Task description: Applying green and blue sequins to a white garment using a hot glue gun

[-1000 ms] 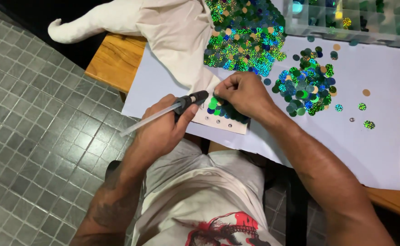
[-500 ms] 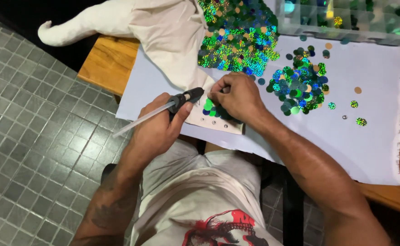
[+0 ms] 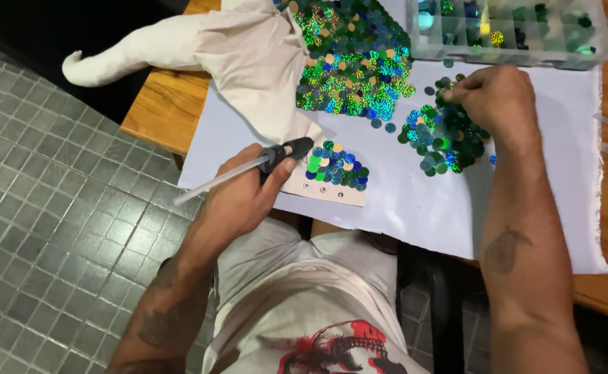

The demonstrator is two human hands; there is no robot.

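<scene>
The sequin pile (image 3: 437, 138) lies on the white sheet (image 3: 414, 201) right of the half-covered card (image 3: 331, 181); the right hand (image 3: 497, 97), fingertips pinched into it, should lift one disc cleanly, while the left hand (image 3: 245, 197), clenched round the glue gun (image 3: 276, 156), keeps its nozzle over the card.

Glossy iridescent sequins (image 3: 442, 135), matt paper (image 3: 414, 201)

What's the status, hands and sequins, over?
Left hand grips glue gun at small sequinned card. Right hand fingers in loose sequin pile. Nothing between pile and card.
</scene>
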